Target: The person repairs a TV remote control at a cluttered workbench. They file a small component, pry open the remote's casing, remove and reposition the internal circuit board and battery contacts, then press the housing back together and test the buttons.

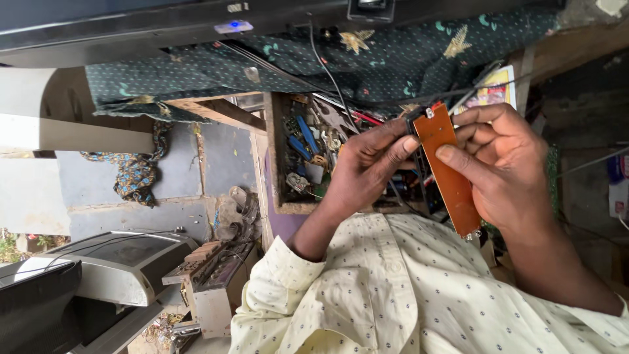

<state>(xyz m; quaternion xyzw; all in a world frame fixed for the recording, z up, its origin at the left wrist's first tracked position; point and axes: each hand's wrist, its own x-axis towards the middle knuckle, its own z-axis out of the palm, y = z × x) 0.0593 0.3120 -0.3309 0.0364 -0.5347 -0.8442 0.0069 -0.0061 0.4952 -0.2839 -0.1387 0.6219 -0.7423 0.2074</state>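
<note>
Both hands grip one long orange circuit board [447, 170], held up in front of your pale dotted shirt [406, 288]. Your right hand [508, 167] wraps its edge, thumb pressed flat on the copper-coloured face. Your left hand [367, 164] pinches the top corner, fingertips at the small black part [414, 119] mounted there. Judged step: close inspection or working that part loose. The next move likely calls for a steady right-hand hold while the left does the fine work. Behind sits a wooden tray of parts [308, 157]
</note>
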